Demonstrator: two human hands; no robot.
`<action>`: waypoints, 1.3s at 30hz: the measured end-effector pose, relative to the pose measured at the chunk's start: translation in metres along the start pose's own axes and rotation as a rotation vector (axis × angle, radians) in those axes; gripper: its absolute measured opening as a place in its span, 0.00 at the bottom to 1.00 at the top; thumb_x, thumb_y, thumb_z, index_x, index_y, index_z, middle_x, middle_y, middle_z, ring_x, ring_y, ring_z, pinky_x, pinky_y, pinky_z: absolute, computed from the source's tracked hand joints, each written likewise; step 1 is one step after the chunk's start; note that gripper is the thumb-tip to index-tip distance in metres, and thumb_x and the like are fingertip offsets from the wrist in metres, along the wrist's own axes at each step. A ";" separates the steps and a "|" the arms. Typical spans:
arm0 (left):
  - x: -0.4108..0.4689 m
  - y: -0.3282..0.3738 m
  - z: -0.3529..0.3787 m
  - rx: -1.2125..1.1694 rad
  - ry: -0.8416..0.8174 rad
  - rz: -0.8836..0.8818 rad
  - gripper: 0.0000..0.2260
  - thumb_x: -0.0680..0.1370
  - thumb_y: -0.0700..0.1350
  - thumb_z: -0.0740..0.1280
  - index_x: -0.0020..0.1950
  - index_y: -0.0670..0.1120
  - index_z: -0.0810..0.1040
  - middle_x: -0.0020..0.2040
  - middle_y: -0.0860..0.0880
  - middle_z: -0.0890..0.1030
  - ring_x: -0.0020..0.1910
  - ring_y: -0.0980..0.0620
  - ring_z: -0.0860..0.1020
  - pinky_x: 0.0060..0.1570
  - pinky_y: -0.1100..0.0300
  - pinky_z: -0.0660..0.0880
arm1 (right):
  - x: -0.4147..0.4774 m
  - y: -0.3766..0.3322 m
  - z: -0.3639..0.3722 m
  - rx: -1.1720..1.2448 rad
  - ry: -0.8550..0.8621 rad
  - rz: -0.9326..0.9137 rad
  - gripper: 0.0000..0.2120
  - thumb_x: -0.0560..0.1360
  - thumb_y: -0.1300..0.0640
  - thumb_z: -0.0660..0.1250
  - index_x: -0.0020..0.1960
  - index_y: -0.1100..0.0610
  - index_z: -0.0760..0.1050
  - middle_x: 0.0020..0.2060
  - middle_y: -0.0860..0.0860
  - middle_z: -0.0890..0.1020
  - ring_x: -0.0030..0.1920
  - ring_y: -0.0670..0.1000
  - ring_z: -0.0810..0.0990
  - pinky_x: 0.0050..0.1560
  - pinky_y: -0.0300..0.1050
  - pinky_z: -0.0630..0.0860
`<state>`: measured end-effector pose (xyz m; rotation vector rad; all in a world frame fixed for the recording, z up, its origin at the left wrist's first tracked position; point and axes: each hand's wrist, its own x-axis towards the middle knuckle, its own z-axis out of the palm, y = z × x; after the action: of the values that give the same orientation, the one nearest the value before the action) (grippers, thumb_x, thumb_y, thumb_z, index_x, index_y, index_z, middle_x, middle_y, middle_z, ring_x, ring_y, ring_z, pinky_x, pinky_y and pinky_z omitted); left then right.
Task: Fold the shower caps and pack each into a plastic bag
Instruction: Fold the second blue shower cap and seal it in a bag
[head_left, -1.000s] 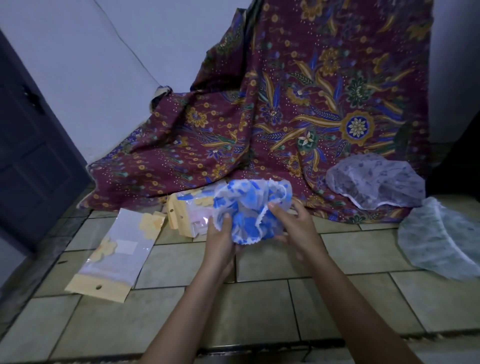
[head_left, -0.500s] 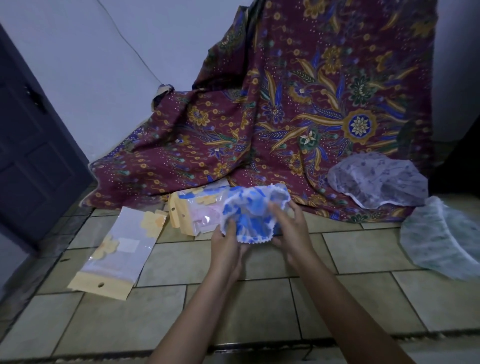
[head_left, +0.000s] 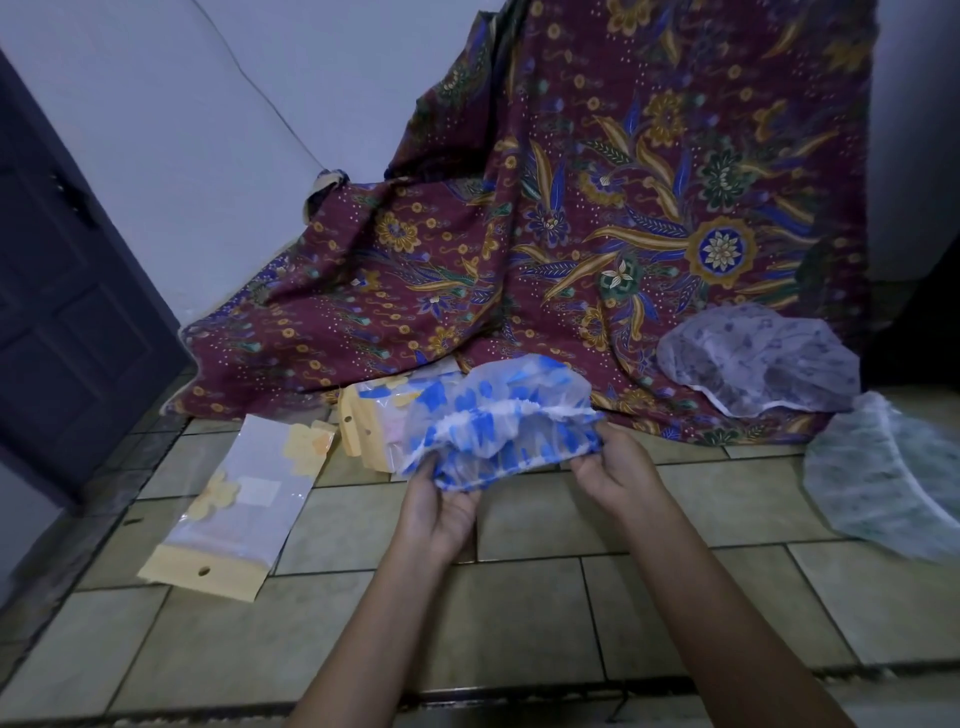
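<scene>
Blue-blotched shower cap (head_left: 498, 415) bunched midair, frilly rim showing — lilac cap (head_left: 758, 358) and greenish cap (head_left: 883, 467) spread out right, plastic bag (head_left: 244, 499) flat left, bag stack (head_left: 366, 423) beside it.

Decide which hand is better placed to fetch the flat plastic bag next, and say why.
Probably left: the left hand grips the blue cap nearest the plastic bag; the right hand is farther.

Both forearms bare, entering from the bottom edge and converging forward. Left hand (head_left: 439, 506): fingers curled upward, pinching the lower left edge of the shower cap (head_left: 498, 415). Right hand (head_left: 618, 467): fingers curled, gripping the cap's right end. Hands level with each other, apart, not touching.
</scene>
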<state>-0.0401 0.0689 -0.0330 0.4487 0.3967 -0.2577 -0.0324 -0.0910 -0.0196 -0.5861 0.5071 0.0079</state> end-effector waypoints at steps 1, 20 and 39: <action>0.000 0.000 -0.001 0.006 -0.003 -0.010 0.12 0.82 0.44 0.53 0.53 0.41 0.74 0.42 0.45 0.84 0.36 0.47 0.83 0.37 0.54 0.80 | 0.000 -0.001 -0.001 -0.010 -0.012 0.023 0.16 0.80 0.66 0.51 0.65 0.67 0.67 0.39 0.60 0.82 0.29 0.51 0.83 0.28 0.42 0.79; 0.003 0.006 0.003 0.669 0.250 0.355 0.18 0.79 0.34 0.51 0.66 0.46 0.68 0.60 0.40 0.77 0.56 0.40 0.78 0.53 0.43 0.77 | -0.043 0.000 0.009 -1.320 -0.260 -0.718 0.36 0.63 0.34 0.68 0.69 0.38 0.61 0.69 0.44 0.59 0.68 0.43 0.60 0.62 0.40 0.62; -0.015 0.036 -0.006 0.451 -0.284 -0.193 0.31 0.45 0.38 0.81 0.47 0.37 0.83 0.45 0.38 0.83 0.39 0.43 0.83 0.31 0.53 0.80 | -0.025 -0.026 -0.006 -0.246 -0.487 0.231 0.32 0.43 0.57 0.83 0.46 0.63 0.83 0.44 0.59 0.84 0.42 0.57 0.84 0.40 0.50 0.82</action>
<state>-0.0433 0.1055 -0.0187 0.8061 0.0985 -0.5972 -0.0532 -0.1130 0.0012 -0.7351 0.0956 0.4283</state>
